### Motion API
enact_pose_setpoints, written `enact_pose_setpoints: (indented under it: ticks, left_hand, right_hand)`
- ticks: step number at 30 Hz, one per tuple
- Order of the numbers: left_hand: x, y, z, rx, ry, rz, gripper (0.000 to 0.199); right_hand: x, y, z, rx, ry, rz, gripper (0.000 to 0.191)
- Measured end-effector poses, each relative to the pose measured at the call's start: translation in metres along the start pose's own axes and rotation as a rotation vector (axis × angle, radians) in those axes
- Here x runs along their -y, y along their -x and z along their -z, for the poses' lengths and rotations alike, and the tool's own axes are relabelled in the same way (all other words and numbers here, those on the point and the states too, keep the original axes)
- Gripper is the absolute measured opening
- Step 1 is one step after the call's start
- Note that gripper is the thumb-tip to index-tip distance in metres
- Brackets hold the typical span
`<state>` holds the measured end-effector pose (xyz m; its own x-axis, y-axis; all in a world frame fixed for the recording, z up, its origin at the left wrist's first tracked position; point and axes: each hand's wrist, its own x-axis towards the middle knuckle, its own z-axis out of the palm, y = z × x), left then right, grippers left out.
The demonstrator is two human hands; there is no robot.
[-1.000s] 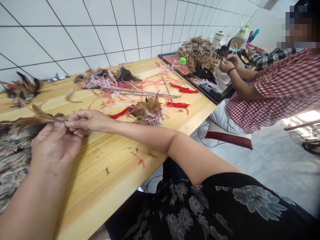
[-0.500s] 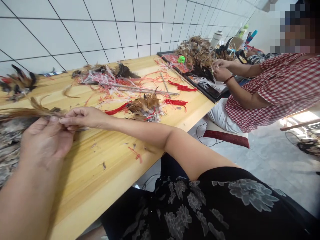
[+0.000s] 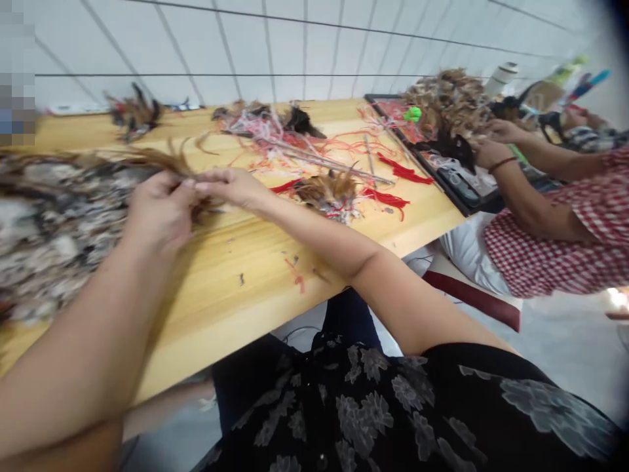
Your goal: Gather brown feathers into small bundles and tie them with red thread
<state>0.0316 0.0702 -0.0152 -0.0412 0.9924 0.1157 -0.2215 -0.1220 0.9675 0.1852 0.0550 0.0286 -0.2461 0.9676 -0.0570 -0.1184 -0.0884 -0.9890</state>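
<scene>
Brown feathers (image 3: 164, 157) stick out from between the fingers of my left hand (image 3: 160, 210), which is closed round their base. My right hand (image 3: 228, 187) meets it fingertip to fingertip, pinched at the same feathers. Under and beyond my left hand lies a large pile of grey and brown feathers (image 3: 63, 229). Right of my right hand, a brown feather bundle (image 3: 329, 193) with red thread rests on the wooden table (image 3: 230, 328).
Pink and white strings (image 3: 260, 131) with thin rods lie behind my hands. Dark feathers (image 3: 132, 115) are near the wall. At the right, another person's hands (image 3: 491, 147) work over a black tray (image 3: 459, 204). Red tassels (image 3: 405, 170) lie beside it.
The view has turned left, so the table's things appear farther right and more of the feather pile shows. Both hands remain together at the feathers.
</scene>
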Motion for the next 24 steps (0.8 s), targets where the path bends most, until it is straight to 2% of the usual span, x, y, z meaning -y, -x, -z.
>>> enact_pose_setpoints:
  ticks: [1, 2, 5, 8, 12, 15, 18, 21, 24]
  left_hand:
    - [-0.001, 0.000, -0.001, -0.006, -0.021, 0.009, 0.046]
    - [-0.003, 0.000, -0.003, -0.010, -0.034, 0.019, 0.045]
    - [-0.011, 0.000, -0.007, 0.041, 0.002, 0.027, 0.042]
    - [-0.019, 0.002, -0.012, 0.094, 0.031, 0.036, 0.049]
    - [-0.027, 0.010, -0.016, 0.214, 0.055, 0.106, 0.045]
    - [-0.028, 0.014, -0.017, 0.266, 0.080, 0.149, 0.040]
    - [-0.027, 0.013, -0.012, 0.265, 0.101, 0.140, 0.034]
    - [-0.030, 0.006, -0.003, 0.225, -0.042, 0.095, 0.024]
    - [-0.036, -0.001, 0.009, 0.181, -0.408, 0.012, 0.020]
  right_hand:
    - [0.001, -0.001, -0.001, 0.050, -0.021, -0.111, 0.029]
    - [0.002, -0.001, -0.002, 0.048, -0.033, -0.165, 0.024]
    - [0.007, 0.009, -0.003, -0.027, -0.075, -0.181, 0.026]
    - [0.012, 0.026, 0.000, -0.003, -0.082, -0.016, 0.041]
    - [0.008, 0.039, 0.009, -0.009, -0.088, 0.015, 0.042]
    - [-0.006, 0.032, 0.016, -0.028, 0.004, 0.106, 0.040]
    - [-0.022, 0.017, 0.022, -0.036, 0.099, 0.203, 0.027]
    - [-0.030, 0.008, 0.031, -0.062, 0.136, 0.225, 0.027]
    - [-0.033, 0.005, 0.044, -0.136, 0.135, 0.213, 0.031]
